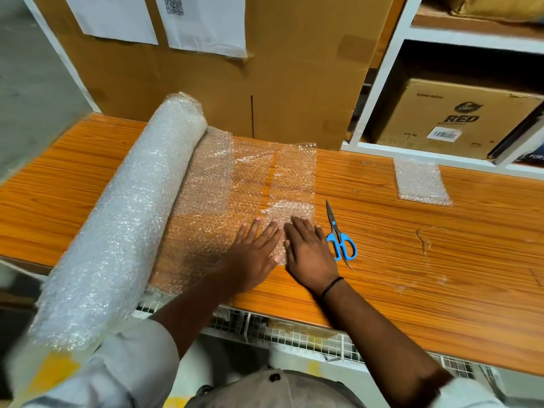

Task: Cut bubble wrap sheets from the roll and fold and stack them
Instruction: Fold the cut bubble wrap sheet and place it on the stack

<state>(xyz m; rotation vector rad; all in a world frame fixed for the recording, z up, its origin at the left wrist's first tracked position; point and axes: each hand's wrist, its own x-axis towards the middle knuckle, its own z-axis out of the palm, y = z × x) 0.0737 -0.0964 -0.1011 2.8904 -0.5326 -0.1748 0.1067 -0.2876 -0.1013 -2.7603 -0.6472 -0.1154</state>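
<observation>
Left hand (pixel 253 254) and right hand (pixel 309 254) press flat, fingers straight, on a bubble wrap sheet (pixel 250 178). Scissors (pixel 341 242) lie just right of it; a box (pixel 453 119) beyond reads "RED".

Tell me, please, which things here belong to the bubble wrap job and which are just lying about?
Job: bubble wrap roll, unrolled sheet under the left hand and right hand, scissors, folded sheet on the right.
Lying about: big cardboard box, box marked RED, papers.

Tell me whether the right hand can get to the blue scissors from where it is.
Probably yes: the scissors lie on the table just right of the right hand, with nothing between them.
</observation>
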